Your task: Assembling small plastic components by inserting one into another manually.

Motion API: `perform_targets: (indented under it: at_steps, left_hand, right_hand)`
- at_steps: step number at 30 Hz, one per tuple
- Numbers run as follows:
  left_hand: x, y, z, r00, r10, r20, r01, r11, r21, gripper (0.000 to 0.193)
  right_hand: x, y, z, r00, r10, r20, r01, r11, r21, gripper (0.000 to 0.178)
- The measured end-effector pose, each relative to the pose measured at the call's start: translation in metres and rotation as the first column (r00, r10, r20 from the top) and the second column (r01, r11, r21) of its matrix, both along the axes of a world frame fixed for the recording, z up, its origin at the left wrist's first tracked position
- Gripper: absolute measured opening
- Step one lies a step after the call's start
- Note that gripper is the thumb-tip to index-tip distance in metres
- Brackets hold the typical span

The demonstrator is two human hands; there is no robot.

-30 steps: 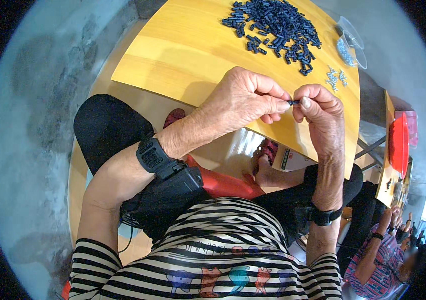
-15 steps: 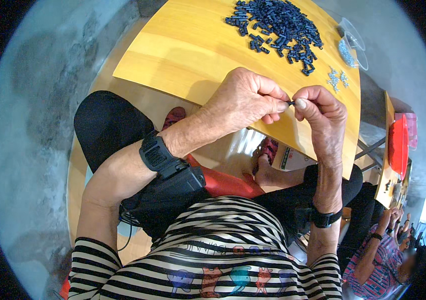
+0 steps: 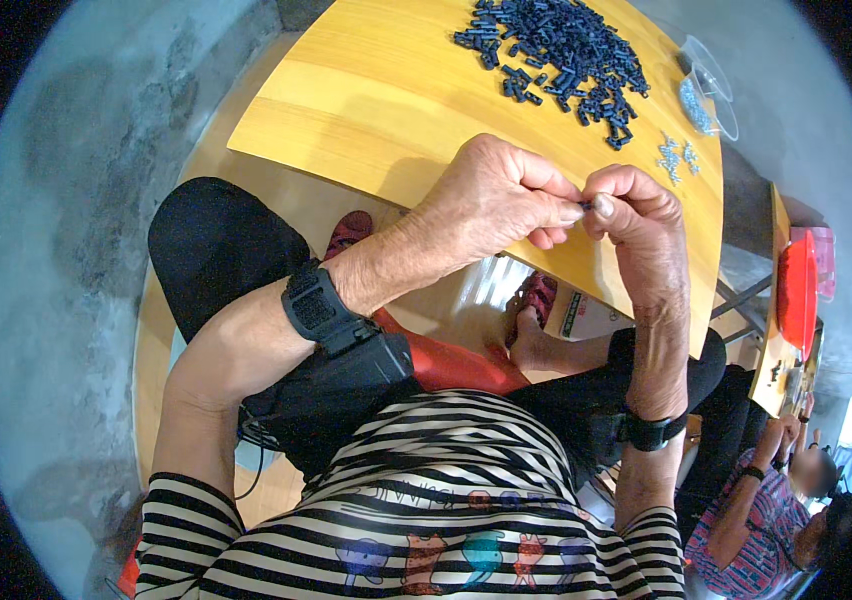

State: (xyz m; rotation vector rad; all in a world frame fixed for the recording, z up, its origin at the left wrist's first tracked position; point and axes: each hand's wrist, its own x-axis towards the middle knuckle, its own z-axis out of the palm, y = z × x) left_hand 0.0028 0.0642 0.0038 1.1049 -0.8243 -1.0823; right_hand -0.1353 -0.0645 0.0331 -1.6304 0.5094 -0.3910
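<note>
Fingertips all but conceal a small dark piece point(image 3: 587, 206) above the near edge of a yellow wooden bench point(image 3: 346, 110); only a sliver shows, too little to make out its shape. The upper edge of the view crops the bench, and the black parts point(image 3: 571, 55) heaped on it overlap too densely to count. Silvery bits point(image 3: 671, 157), too small to identify, lie in two loose clusters near the bench's right edge, beside clear plasticware point(image 3: 716, 85) that may be one container or two. Two hands are at work on one piece: the left hand point(image 3: 521, 205) pinches it between thumb and forefinger, while the right hand point(image 3: 636, 205) closes thumb and forefinger at its other side. The piece sits between the two sets of fingertips, nearer the viewer than the heap. One black band point(image 3: 656, 432) circles the right wrist, another point(image 3: 321, 305) the left forearm. At lower right, one co-worker point(image 3: 754, 540) in a patterned top is partly lost in the dark rim.
</note>
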Motion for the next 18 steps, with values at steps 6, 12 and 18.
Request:
perform_targets:
  at_steps: [6,12,18]
  left_hand:
    - [-0.001,0.000,0.002,1.000,-0.020,-0.004,0.020,1.000,0.004,0.018]
    - [-0.003,0.003,0.003,0.996,-0.015,-0.094,0.018,0.999,0.027,0.016]
    - [-0.004,0.001,0.004,0.998,0.004,-0.064,-0.002,1.000,0.026,0.014]
  right_hand:
    - [-0.002,-0.007,-0.012,0.994,0.054,0.090,-0.086,0.915,0.394,0.014]
    - [0.001,-0.009,-0.021,0.988,0.083,0.129,-0.142,0.812,0.566,0.015]
    - [0.003,-0.008,-0.024,0.976,0.100,0.193,-0.203,0.737,0.645,0.017]
